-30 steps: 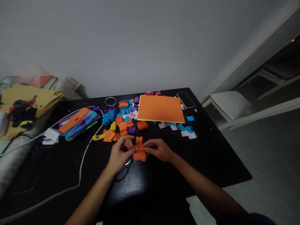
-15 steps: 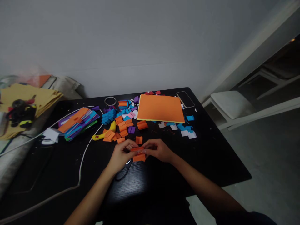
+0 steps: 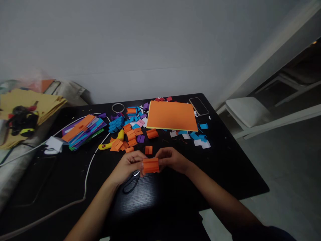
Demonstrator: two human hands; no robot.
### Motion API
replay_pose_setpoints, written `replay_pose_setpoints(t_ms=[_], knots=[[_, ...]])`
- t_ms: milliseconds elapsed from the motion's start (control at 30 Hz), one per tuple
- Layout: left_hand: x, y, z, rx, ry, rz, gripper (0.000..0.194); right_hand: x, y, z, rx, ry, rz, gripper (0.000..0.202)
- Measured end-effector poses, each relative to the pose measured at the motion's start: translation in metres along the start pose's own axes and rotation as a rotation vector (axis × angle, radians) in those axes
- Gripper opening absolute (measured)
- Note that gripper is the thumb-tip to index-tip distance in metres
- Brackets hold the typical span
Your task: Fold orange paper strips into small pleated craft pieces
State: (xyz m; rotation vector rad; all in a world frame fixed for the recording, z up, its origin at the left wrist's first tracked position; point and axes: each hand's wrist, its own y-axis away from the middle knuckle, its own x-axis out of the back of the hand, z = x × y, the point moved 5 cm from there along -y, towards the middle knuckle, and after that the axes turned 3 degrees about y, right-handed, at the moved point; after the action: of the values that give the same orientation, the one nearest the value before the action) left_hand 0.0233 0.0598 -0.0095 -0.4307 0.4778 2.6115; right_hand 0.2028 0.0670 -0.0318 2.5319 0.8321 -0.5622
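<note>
Paper piece (image 3: 150,165), orange, creased lengthwise, sits between both hands over the near-middle part of the table (image 3: 213,174). Can't tell if its lower edge touches the surface. Left hand (image 3: 129,166) pinches the left end, thumb on the near side; right hand (image 3: 173,160) pinches the right end, some fingers curled behind and partly hidden. Gripping by the ends leaves the creased face uncovered and probably holds the fold straight; two-sided support likely stops thin stock twisting.

Small orange piece (image 3: 148,150) lies just beyond the hands, apart from them. Scissors (image 3: 131,185) lie by the left hand, handle loops toward the person, so probably placed for quick pickup; blades partly hidden.

Further out: orange folded pieces (image 3: 131,135) in a loose cluster, blue folded pieces (image 3: 116,125) bunched beside them. Looks like grouping by colour, though a purple piece (image 3: 140,139) sits among the orange. Yellow cutter (image 3: 109,146) lies against the cluster's left side. Orange sheet (image 3: 172,115) lies flat behind, yellow edge showing under it. Blue and white scraps (image 3: 202,142) to its right, phone (image 3: 199,106) at the far corner, likely out of the work area. Multicoloured paper stack (image 3: 85,132) fanned at left, white cable (image 3: 87,177) running past it.
</note>
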Motion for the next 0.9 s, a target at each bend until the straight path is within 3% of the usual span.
replay_pose_setpoints(t_ms=[233, 433, 633, 900], knots=[[-0.013, 0.001, -0.012, 0.048, 0.113, -0.015, 0.042, -0.008, 0.005, -0.002, -0.069, -0.087, -0.155, 0.049], [-0.008, -0.001, -0.003, -0.016, 0.033, 0.043, 0.021, -0.005, 0.003, -0.002, -0.058, -0.075, -0.089, 0.040], [-0.006, -0.002, 0.001, -0.053, -0.063, 0.054, 0.020, -0.006, 0.001, 0.005, -0.070, 0.057, -0.055, 0.050], [-0.005, -0.005, -0.003, -0.097, -0.121, 0.152, 0.018, -0.007, -0.002, 0.009, 0.000, 0.160, 0.033, 0.051]])
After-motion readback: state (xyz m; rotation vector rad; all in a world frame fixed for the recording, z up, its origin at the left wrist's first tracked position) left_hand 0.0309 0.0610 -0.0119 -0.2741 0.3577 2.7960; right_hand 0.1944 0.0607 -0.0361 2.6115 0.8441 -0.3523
